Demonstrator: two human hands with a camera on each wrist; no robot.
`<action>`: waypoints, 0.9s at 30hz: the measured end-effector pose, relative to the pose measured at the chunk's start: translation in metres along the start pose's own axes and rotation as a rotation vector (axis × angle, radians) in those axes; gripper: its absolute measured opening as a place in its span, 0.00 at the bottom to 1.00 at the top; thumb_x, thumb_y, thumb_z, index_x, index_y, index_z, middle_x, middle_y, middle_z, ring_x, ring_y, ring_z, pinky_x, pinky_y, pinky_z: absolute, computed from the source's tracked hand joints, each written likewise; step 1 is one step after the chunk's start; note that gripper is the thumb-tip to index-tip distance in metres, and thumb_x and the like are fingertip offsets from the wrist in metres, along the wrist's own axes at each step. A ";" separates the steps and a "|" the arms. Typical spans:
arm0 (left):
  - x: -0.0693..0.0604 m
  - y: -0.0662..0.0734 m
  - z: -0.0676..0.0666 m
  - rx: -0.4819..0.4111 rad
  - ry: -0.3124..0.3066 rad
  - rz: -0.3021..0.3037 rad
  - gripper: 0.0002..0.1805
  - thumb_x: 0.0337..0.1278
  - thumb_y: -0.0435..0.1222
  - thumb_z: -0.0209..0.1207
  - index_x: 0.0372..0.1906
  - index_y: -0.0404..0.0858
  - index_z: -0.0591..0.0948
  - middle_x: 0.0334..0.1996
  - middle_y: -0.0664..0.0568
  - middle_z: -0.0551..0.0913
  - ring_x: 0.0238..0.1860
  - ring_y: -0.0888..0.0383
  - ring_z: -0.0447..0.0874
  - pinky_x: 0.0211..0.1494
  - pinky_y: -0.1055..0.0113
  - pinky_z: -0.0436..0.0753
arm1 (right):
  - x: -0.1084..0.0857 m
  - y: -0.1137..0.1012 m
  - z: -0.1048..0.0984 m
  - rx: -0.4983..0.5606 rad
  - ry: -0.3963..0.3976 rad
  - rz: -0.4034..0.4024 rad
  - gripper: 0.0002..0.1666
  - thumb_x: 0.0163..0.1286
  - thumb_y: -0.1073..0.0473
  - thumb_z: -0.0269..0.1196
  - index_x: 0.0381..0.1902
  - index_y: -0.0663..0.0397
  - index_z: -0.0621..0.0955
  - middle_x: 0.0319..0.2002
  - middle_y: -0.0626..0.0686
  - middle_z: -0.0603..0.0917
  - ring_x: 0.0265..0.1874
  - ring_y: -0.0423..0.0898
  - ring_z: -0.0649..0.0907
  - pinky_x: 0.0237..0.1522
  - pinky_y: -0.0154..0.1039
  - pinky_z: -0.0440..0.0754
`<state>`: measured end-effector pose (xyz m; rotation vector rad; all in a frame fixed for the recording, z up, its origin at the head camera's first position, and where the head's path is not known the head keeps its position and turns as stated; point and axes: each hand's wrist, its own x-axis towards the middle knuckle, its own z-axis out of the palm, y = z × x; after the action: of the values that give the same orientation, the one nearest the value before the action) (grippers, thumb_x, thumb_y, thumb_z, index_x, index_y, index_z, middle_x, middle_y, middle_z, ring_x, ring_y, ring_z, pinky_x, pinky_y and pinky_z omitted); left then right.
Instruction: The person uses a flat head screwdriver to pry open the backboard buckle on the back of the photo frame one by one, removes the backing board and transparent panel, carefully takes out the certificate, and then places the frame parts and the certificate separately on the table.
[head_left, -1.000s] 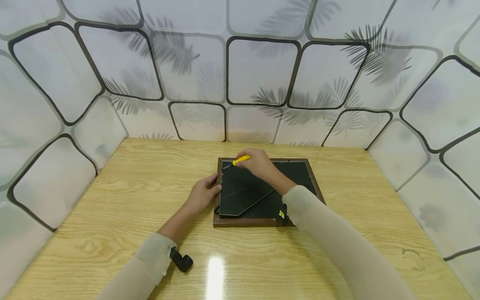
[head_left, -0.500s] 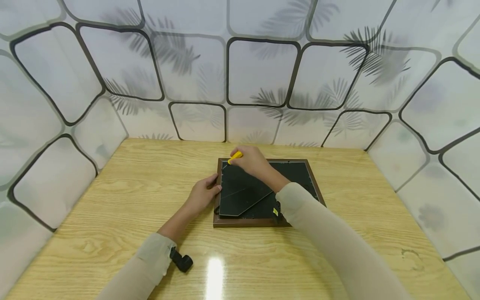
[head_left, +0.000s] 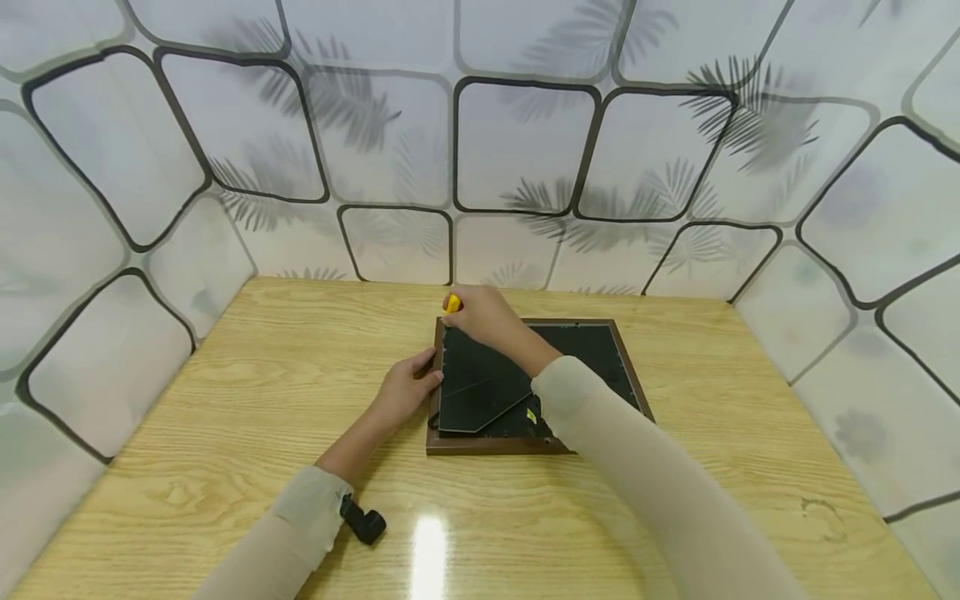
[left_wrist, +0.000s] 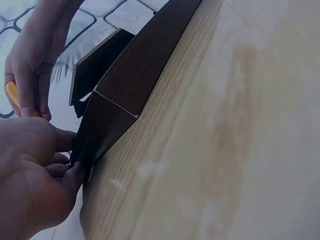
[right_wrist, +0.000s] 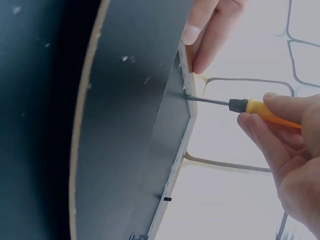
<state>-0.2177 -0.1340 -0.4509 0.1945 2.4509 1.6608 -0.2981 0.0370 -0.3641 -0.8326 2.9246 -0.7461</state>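
A brown picture frame (head_left: 487, 447) lies face down on the wooden table, its black backing board (head_left: 577, 342) and folded stand (head_left: 472, 404) upward. My left hand (head_left: 405, 388) grips the left rail, thumb over the edge. Between the thumb and fingers of my right hand (head_left: 486, 317) is a yellow-handled screwdriver (right_wrist: 260, 109). Its thin shaft points at the inner edge of the frame near the far left corner, where the tip meets the rim in the right wrist view. In the left wrist view the brown rail (left_wrist: 132, 70) passes the left fingertips.
Small dark tabs (right_wrist: 167, 199) stick out along the frame's inner edge. The table (head_left: 315, 333) runs back to a patterned cloth wall (head_left: 525, 142), which also closes both sides. A black wrist camera (head_left: 365, 523) hangs at the left sleeve.
My right hand has moved left and slightly away with the screwdriver, which has tipped from nearly flat to steeper over the corner. The left hand and frame have stayed put.
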 end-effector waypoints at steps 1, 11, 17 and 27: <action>0.000 0.000 0.000 -0.001 -0.001 -0.001 0.33 0.75 0.36 0.54 0.78 0.34 0.58 0.77 0.41 0.62 0.78 0.44 0.58 0.77 0.49 0.66 | 0.000 -0.002 0.000 -0.006 -0.003 -0.002 0.11 0.72 0.54 0.66 0.47 0.54 0.82 0.36 0.50 0.86 0.28 0.43 0.80 0.31 0.34 0.78; 0.000 0.001 0.001 -0.006 0.003 -0.001 0.33 0.75 0.36 0.54 0.78 0.34 0.59 0.77 0.40 0.63 0.78 0.44 0.57 0.77 0.49 0.64 | -0.004 0.000 -0.002 0.040 -0.020 0.018 0.14 0.72 0.54 0.66 0.49 0.56 0.82 0.40 0.52 0.86 0.31 0.45 0.80 0.33 0.36 0.79; -0.001 0.003 0.002 0.022 0.008 -0.008 0.33 0.75 0.37 0.54 0.78 0.33 0.60 0.77 0.41 0.62 0.78 0.44 0.56 0.78 0.49 0.62 | -0.018 0.018 -0.007 0.091 -0.031 0.093 0.18 0.71 0.52 0.67 0.53 0.54 0.83 0.48 0.53 0.85 0.40 0.48 0.83 0.43 0.43 0.84; -0.001 0.002 0.001 0.018 0.014 -0.008 0.33 0.75 0.35 0.54 0.78 0.34 0.59 0.76 0.39 0.64 0.76 0.45 0.61 0.75 0.51 0.68 | -0.045 0.051 -0.011 0.020 -0.107 0.184 0.18 0.72 0.56 0.65 0.57 0.55 0.85 0.52 0.54 0.87 0.45 0.49 0.85 0.48 0.44 0.85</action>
<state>-0.2165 -0.1324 -0.4496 0.1752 2.4743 1.6426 -0.2867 0.1023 -0.3830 -0.5717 2.8440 -0.6926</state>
